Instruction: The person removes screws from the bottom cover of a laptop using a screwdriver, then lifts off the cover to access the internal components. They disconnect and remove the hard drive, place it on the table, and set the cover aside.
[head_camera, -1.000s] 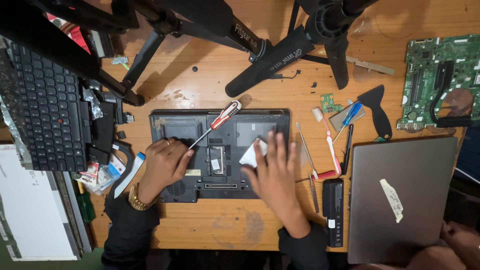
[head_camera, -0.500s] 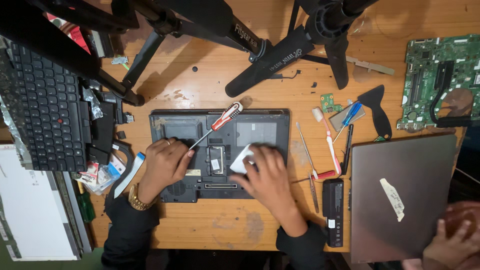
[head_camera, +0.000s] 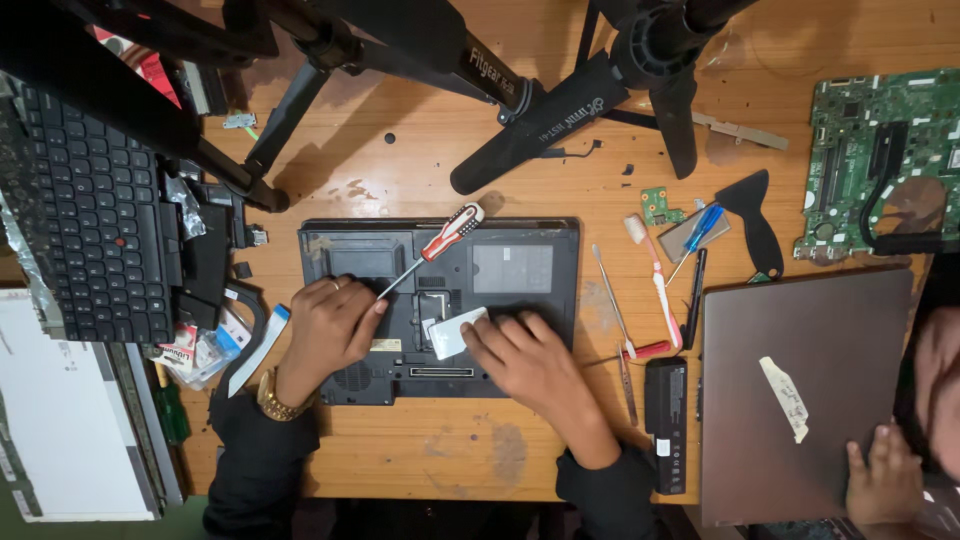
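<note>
A dark laptop base (head_camera: 440, 300) lies upside down at the centre of the wooden surface (head_camera: 420, 160). The left hand (head_camera: 330, 325) rests on its left part, fingers curled around the shaft of a screwdriver with a red and white handle (head_camera: 450, 232); the handle slants up and to the right over the base. The right hand (head_camera: 525, 360) lies flat on the base's lower right part, fingers spread narrow and pressing on a small white card (head_camera: 455, 332) at mid-base. Just right of the base lie a metal pry tool (head_camera: 612, 300) and a black battery pack (head_camera: 667, 420). A closed grey laptop (head_camera: 800, 390) fills the lower right, where another person's hand (head_camera: 882, 480) touches it. A detached keyboard (head_camera: 85, 230) sits at the left, a green circuit board (head_camera: 880, 160) at the upper right.
</note>
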